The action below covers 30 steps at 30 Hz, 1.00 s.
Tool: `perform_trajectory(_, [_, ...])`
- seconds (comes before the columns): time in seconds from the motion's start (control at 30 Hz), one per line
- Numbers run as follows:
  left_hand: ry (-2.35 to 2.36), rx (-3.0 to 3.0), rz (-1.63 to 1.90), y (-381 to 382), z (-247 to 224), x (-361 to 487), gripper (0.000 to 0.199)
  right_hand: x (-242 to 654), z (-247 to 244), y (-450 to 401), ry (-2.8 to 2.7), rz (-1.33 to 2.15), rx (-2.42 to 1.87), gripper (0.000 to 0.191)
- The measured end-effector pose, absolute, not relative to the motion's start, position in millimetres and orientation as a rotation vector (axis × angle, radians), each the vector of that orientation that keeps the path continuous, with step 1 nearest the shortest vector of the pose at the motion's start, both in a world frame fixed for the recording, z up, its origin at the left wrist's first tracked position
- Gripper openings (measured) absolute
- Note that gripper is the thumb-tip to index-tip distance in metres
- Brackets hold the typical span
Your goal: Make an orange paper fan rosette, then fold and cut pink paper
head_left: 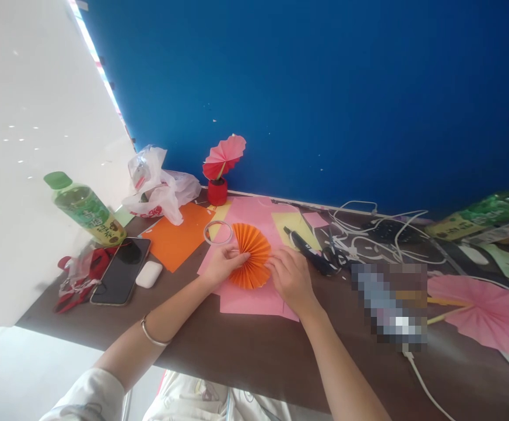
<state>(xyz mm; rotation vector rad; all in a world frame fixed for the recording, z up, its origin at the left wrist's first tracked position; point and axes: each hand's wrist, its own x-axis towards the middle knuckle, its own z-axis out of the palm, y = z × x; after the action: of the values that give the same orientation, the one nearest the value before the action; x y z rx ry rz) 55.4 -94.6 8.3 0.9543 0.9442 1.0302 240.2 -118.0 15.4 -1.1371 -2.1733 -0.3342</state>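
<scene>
A pleated orange paper fan, spread almost into a full circle, is held over pink paper sheets on the table. My left hand pinches it near its centre, thumb on the folds. At its right edge, the bent fingers of my right hand grip the rim. A roll of tape lies just beyond my left hand. Flat orange paper is to the left, and yellow paper shows behind my right hand.
At left are a green-capped bottle, a phone, a white case and a plastic bag. A pink fan stands in a red holder. Right: a black tool, scissors, cables and another pink fan.
</scene>
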Motion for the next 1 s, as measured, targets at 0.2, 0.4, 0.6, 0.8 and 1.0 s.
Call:
perform_trajectory(0.2, [0.947,1.016,1.094,-90.6,-2.2,52.2,0.031,246.6,11.2,-114.7,-1.839,-0.103,-1.215,0.017])
perform_trajectory(0.4, [0.930,1.812,1.289,-93.6,-0.1,43.3,0.019,241.1,3.3,-110.7,-1.292,0.994,-1.198,0.041])
perform_trajectory(0.6, [0.996,2.056,1.303,-91.1,-5.5,43.1,0.029,234.1,-3.2,-108.6,-1.069,1.167,-1.156,0.036])
perform_trajectory(0.8, [0.954,1.395,1.224,-95.0,-5.1,51.7,0.059,237.1,-11.5,-106.7,-1.087,1.089,-1.159,0.033])
perform_trajectory(1.0, [0.901,1.064,1.276,-100.7,3.6,58.6,0.082,231.7,-6.6,-109.0,-1.152,1.040,-1.199,0.030])
